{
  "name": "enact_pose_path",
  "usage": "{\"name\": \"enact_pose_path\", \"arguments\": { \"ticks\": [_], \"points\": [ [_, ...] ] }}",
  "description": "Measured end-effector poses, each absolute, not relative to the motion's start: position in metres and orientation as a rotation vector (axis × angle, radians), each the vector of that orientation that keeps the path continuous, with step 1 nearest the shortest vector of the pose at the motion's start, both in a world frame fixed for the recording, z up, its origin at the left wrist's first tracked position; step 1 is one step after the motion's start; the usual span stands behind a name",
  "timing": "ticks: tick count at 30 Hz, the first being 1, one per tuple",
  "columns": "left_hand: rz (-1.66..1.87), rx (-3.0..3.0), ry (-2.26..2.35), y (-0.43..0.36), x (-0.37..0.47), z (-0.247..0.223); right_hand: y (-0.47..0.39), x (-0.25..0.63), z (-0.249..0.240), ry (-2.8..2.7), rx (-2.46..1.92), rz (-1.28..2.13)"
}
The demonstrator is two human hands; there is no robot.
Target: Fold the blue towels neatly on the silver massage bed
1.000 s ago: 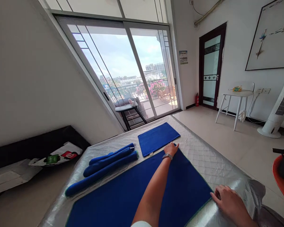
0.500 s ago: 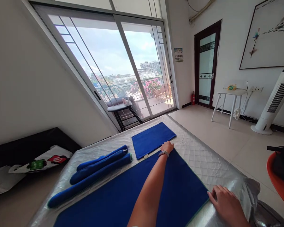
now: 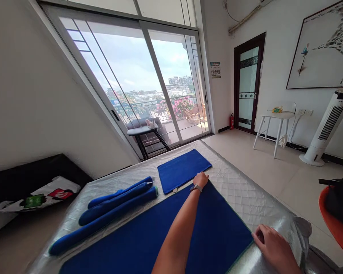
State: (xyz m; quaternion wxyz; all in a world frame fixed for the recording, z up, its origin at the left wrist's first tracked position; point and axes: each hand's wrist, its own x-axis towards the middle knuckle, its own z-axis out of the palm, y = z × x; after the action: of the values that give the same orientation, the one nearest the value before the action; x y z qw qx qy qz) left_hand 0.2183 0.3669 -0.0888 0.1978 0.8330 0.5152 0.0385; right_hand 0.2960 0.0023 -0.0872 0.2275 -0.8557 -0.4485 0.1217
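Observation:
A large blue cloth (image 3: 214, 220) with a green-edged hem lies flat on the plastic-covered mattress (image 3: 240, 186). My left hand (image 3: 201, 179), with a watch on its wrist, reaches to the cloth's far corner, its fingers closed there. At the near right corner my right hand (image 3: 274, 245) is closed, thumb and finger pinching the edge. Beyond my left hand lies a smaller blue cloth piece (image 3: 184, 169), folded flat, with a pale tag on its near edge. To the left are several rolled blue cloths (image 3: 111, 219) side by side.
A black stool (image 3: 144, 131) stands by the sliding glass door at the mattress's far end. On the left, a printed white bag (image 3: 50, 194) rests beside something black. An orange chair (image 3: 331, 213) bearing a black bag is at right; a white stool (image 3: 277, 116) and tower fan (image 3: 328, 129) stand behind.
The view has shifted slightly. Both hands stay at the same corners of the large blue cloth, and the cloths keep their places.

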Motion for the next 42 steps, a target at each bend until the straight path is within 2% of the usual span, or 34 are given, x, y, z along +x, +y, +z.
{"name": "enact_pose_path", "arguments": {
  "ticks": [7,13,18,28,36,42],
  "points": [
    [0.221,2.246,1.484,0.377,0.204,-0.076,-0.005,0.294,-0.090,-1.045,-1.962,0.389],
    [0.352,2.143,1.409,0.393,0.167,-0.051,-0.006,0.261,-0.053,-1.028,-1.768,0.405],
    [0.481,2.017,1.377,0.402,0.113,-0.032,0.008,0.214,-0.023,-1.245,-1.561,0.409],
    [0.682,1.878,1.430,0.415,-0.037,-0.006,0.053,0.095,0.001,-1.724,-1.080,0.371],
    [0.627,1.949,1.529,0.409,-0.167,0.011,0.081,-0.018,-0.015,-1.919,-0.760,0.246],
    [0.474,1.994,1.675,0.397,-0.241,-0.008,0.093,-0.099,-0.062,-2.243,-0.735,0.110]
  ]
}}
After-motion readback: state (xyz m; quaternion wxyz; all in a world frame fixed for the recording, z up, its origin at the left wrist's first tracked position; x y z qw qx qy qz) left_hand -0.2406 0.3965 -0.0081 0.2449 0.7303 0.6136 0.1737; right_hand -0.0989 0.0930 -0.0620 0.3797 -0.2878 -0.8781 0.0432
